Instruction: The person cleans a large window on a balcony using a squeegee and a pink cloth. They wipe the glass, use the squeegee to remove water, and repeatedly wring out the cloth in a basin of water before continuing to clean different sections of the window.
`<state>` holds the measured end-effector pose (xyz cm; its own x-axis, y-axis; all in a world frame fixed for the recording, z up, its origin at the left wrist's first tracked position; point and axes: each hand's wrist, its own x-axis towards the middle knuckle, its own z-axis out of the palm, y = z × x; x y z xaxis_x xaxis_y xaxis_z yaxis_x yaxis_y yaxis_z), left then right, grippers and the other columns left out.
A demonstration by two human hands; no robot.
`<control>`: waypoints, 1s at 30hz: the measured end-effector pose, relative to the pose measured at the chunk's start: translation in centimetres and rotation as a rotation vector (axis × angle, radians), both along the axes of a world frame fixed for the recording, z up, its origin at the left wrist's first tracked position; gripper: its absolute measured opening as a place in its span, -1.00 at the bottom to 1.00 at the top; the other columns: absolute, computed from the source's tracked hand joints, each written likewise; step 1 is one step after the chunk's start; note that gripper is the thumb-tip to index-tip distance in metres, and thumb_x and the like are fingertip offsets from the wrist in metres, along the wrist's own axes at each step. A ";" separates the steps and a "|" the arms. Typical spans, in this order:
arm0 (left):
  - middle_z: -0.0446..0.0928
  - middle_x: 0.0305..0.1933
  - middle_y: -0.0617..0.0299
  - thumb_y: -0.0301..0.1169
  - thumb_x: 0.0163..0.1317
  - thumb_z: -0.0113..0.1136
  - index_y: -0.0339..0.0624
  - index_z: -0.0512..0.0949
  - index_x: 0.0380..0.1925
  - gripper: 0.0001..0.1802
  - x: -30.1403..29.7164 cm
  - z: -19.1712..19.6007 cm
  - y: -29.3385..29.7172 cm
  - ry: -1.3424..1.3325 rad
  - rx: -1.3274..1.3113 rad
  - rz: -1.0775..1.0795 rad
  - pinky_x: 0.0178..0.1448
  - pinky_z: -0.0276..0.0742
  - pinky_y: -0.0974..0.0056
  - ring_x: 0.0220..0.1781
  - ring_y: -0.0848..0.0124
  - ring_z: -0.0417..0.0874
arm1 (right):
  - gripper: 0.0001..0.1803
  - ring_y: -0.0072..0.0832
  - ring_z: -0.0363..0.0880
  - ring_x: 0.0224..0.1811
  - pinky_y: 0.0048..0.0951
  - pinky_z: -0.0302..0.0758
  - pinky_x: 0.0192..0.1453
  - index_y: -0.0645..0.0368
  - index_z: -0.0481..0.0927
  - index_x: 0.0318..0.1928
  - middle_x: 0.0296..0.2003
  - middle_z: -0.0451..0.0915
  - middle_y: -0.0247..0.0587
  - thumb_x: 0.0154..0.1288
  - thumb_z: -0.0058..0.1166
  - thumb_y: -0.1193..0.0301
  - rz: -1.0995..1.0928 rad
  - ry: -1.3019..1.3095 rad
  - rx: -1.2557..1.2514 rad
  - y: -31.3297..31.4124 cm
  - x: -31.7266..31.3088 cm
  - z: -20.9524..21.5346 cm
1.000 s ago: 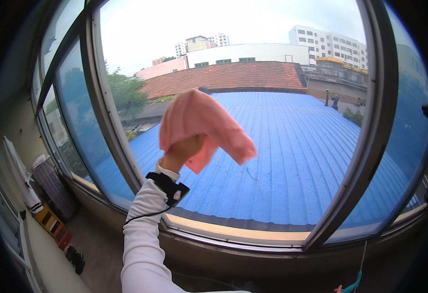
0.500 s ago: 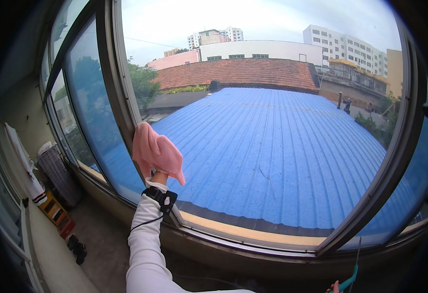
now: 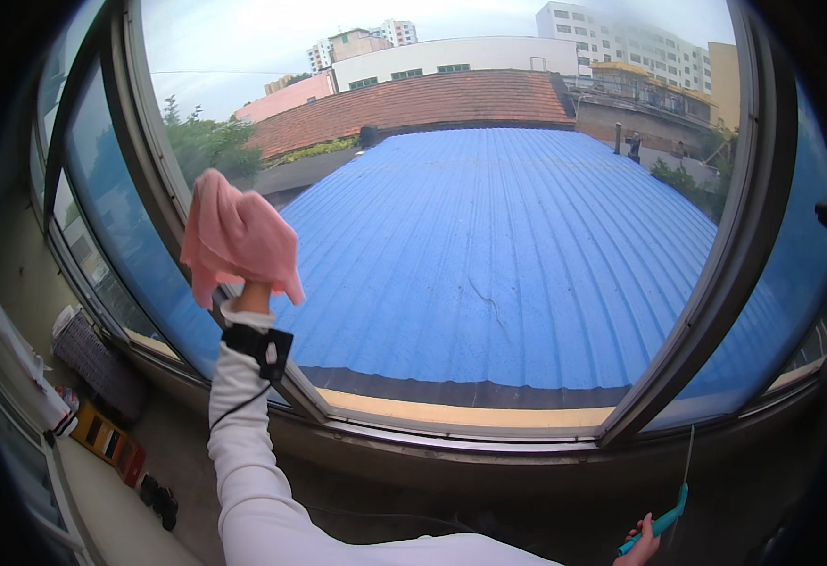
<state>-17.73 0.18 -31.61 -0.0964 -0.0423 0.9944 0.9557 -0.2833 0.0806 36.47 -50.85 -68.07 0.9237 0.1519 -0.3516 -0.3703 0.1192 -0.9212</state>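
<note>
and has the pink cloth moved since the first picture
Yes, leftward: the pink cloth was clear to the right of the window's left post; now it overlaps that post in view.

The cloth [image 3: 239,231] is plain pink. The sleeve [image 3: 248,467] is plain white. The wrist strap [image 3: 244,340] and cable [image 3: 241,408] are black. The tool handle [image 3: 666,522] is teal. The corrugated roof [image 3: 508,255] is blue, with parallel lines. The tiled roof [image 3: 432,102] is reddish brown. The outer ledge [image 3: 461,413] is pale tan. The crate [image 3: 104,436] is yellow-orange and red. The hanging towel [image 3: 25,368] is white, with dark striping at its lower edge.
</note>
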 end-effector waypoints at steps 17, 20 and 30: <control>0.58 0.04 0.15 -0.16 0.37 0.25 -0.14 0.55 0.08 -0.60 41.8 -9.0 -11.4 0.359 -0.520 -0.883 0.24 0.45 0.26 0.14 0.29 0.58 | -0.83 -0.64 0.46 -0.52 -0.55 0.34 -0.45 0.10 0.53 -0.20 -0.43 0.55 -0.39 0.41 0.27 0.35 -0.031 0.013 0.008 -2.6 3.8 1.8; 0.58 0.01 0.17 -0.16 0.37 0.25 -0.11 0.57 0.06 -0.63 48.4 -8.6 -14.0 0.436 -0.567 -1.046 0.22 0.46 0.27 0.13 0.31 0.58 | -0.83 -0.64 0.46 -0.52 -0.56 0.33 -0.44 0.09 0.52 -0.21 -0.43 0.55 -0.39 0.42 0.26 0.36 -0.106 0.020 0.033 -4.0 4.8 1.9; 0.58 0.02 0.19 -0.45 0.44 0.11 -0.11 0.48 0.23 -0.63 56.8 -13.2 -17.4 0.241 -0.847 -1.558 0.13 0.52 0.23 0.06 0.33 0.61 | -0.80 -0.66 0.44 -0.52 -0.59 0.33 -0.45 0.08 0.52 -0.20 -0.41 0.53 -0.43 0.40 0.29 0.32 -0.264 0.068 0.021 -8.6 6.9 -0.4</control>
<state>39.09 -17.23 -44.80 0.5912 0.4154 0.6913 -0.1148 -0.8051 0.5819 43.39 -59.49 -68.42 0.9068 -0.0826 -0.4135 -0.3848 0.2389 -0.8916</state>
